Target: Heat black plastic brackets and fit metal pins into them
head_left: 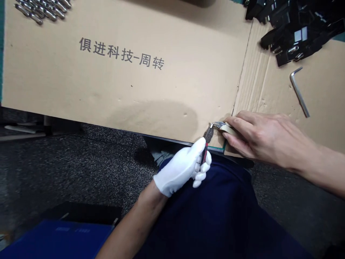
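Note:
My left hand [185, 165], in a white glove, is closed round the red and black handles of small pliers [208, 133]. The jaws of the pliers point up over the cardboard's front edge, with a small shiny metal piece [210, 125] at their tip. Bare, my right hand [260, 135] rests on the cardboard from the right. Between its thumb and fingers it pinches a pale, flat strip-like thing [228, 128] with a greyish tip. That tip meets or nearly meets the metal piece; contact is hard to make out. My palm hides the strip's far end.
Brown cardboard [129, 86] with printed characters covers the table. An L-shaped hex key [299, 92] lies to the right. Several black parts [293, 28] with metal pins are heaped at the upper right. Shiny metal rods [44, 9] sit at the upper left.

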Demonstrator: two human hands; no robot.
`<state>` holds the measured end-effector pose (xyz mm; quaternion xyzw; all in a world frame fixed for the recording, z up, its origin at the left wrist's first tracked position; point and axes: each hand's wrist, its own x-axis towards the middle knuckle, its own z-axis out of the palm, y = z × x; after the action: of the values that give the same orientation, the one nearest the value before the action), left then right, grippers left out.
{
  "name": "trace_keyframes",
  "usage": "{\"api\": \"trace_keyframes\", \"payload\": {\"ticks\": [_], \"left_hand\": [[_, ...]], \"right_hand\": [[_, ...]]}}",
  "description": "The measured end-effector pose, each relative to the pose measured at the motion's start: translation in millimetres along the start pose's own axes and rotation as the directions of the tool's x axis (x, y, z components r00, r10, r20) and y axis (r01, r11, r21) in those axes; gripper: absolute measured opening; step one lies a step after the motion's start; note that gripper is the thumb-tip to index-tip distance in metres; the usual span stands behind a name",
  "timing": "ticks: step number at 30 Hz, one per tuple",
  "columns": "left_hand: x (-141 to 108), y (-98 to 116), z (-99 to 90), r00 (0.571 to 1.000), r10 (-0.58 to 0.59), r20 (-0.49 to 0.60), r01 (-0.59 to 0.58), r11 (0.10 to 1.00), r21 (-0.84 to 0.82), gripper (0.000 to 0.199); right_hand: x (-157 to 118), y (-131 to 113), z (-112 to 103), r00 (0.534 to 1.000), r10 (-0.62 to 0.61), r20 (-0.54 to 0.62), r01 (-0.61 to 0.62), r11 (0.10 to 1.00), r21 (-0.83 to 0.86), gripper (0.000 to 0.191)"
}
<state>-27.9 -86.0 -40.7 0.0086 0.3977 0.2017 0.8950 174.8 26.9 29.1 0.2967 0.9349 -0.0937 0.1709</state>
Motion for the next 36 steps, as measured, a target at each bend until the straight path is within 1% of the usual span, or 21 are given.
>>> {"api": "trace_keyframes", "payload": {"ticks": [2,6,10,14,18,25,31,36], "left_hand": [[0,1,-1.7,1.000,-0.010,0.003,0.010,1.000,0.000,0.061],[1,4,-5.9,0.997,-0.068,0.031,0.069,0.997,-0.024,0.062],[1,10,-7.8,0.991,-0.125,0.054,0.127,0.992,-0.027,0.062],[-1,15,-5.9,0.988,-0.152,0.031,0.153,0.988,-0.017,0.060],[-2,16,-6.6,0.985,-0.170,0.036,0.170,0.985,-0.021,0.061],[0,17,-11.7,0.977,-0.194,0.085,0.199,0.979,-0.047,0.061],[-2,17,-8.7,0.980,-0.186,0.064,0.188,0.982,-0.028,0.062],[-3,17,-5.3,0.987,-0.155,0.035,0.155,0.988,-0.013,0.062]], "right_hand": [[2,2,-2,0.999,-0.005,0.032,0.005,1.000,0.006,0.037],[4,8,-3,0.999,-0.035,0.010,0.035,0.999,0.018,0.039],[5,12,-6,0.997,-0.069,0.033,0.068,0.997,0.033,0.036],[7,14,-9,0.994,-0.088,0.067,0.088,0.996,0.011,0.032],[11,15,-11,0.992,-0.101,0.080,0.100,0.995,0.013,0.035],[12,14,-14,0.993,-0.082,0.090,0.075,0.995,0.070,0.035],[14,8,-11,0.995,-0.057,0.083,0.050,0.995,0.092,0.036],[20,4,-11,0.995,-0.004,0.103,-0.005,0.996,0.092,0.032]]}}
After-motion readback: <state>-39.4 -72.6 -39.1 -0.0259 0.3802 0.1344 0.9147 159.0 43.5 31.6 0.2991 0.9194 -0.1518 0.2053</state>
